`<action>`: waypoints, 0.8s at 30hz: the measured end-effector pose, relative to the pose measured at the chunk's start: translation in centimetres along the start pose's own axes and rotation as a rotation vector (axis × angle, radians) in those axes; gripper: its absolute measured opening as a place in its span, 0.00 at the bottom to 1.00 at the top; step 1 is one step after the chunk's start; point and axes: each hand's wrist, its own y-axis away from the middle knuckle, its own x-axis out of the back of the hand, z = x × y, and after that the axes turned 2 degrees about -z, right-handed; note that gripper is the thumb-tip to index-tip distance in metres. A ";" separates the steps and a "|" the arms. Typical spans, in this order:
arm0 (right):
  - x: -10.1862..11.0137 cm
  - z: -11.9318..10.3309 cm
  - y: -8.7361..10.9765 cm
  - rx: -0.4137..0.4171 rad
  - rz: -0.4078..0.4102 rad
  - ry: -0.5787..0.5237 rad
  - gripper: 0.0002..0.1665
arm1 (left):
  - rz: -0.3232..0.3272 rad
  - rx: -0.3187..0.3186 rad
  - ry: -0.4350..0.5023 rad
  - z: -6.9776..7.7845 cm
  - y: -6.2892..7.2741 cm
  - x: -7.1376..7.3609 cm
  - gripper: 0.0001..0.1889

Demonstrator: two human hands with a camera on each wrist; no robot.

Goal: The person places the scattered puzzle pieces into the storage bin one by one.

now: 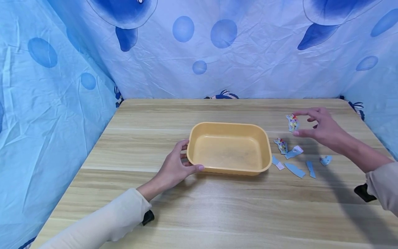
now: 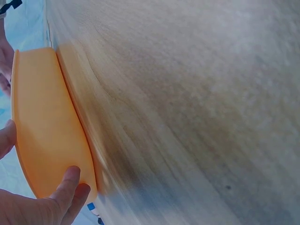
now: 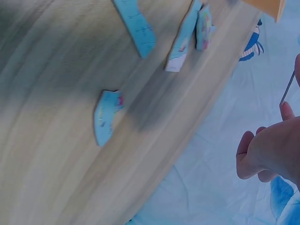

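A yellow plastic basin (image 1: 228,148) stands on the wooden table. My left hand (image 1: 174,167) holds its near left corner, thumb along the front rim and fingers against the left side; the left wrist view shows these fingertips on the outer wall (image 2: 47,117). To the right of the basin, my right hand (image 1: 323,128) pinches a torn-looking paper piece (image 1: 292,123) with a colourful print between thumb and forefinger, raised off the table. In the right wrist view this piece (image 3: 288,86) appears edge-on. Below that hand lies a similar colourful piece (image 1: 281,146).
Several blue scraps lie right of the basin: a pink-and-blue scrap (image 1: 294,152), a long blue scrap (image 1: 294,170), a narrow scrap (image 1: 311,169) and a curved scrap (image 1: 326,160) farther right. A blue patterned curtain (image 1: 199,45) hangs behind the table (image 1: 217,214).
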 end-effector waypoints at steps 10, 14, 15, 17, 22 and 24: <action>-0.7 -2.1 -1.1 0.060 -0.017 0.024 0.41 | 0.007 -0.005 -0.009 -0.1 0.1 0.0 0.52; -1.0 -2.9 -1.5 0.084 -0.030 0.017 0.41 | 0.005 -0.008 -0.001 -0.2 0.1 0.0 0.51; -1.1 -3.1 -1.6 0.086 -0.035 0.013 0.41 | 0.004 -0.009 0.003 -0.2 0.1 0.0 0.51; -1.2 -3.5 -1.8 0.090 -0.045 0.008 0.41 | 0.004 -0.009 0.004 -0.2 0.0 -0.1 0.51; -1.4 -4.6 -2.5 0.102 -0.059 0.002 0.41 | 0.004 -0.011 0.009 -0.2 0.0 0.0 0.51; -1.6 -5.2 -2.7 0.107 -0.062 0.008 0.41 | 0.003 -0.012 0.015 -0.2 0.0 0.0 0.51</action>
